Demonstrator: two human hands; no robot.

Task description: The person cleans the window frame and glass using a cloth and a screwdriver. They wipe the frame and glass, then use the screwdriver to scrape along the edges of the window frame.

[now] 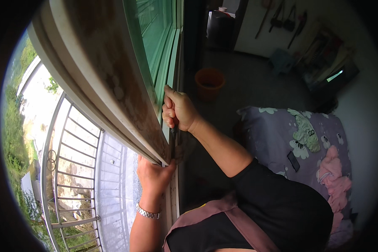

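Observation:
My left hand (154,176), with a metal-band watch (148,213) on the wrist, grips the lower corner of a pale window sash (78,67). Its fingers are on the balcony side and its thumb on the room side. The sash's broad face is stained brown. My right hand (180,110) is closed around a dark, slim tool (174,133), just above the left hand. Most of that tool is hidden in the fist, so its kind is unclear. Right beside this fist is a second window panel with green-tinted glass (154,44). The window track (174,195) runs below both hands.
Outside, at left, a metal railing (60,163) edges a tiled balcony floor (115,189). Indoors stand an orange bucket (209,80), a blue stool (282,60) and a flowered bed (267,132). A phone (293,161) and pink cloth (332,176) lie on the bed.

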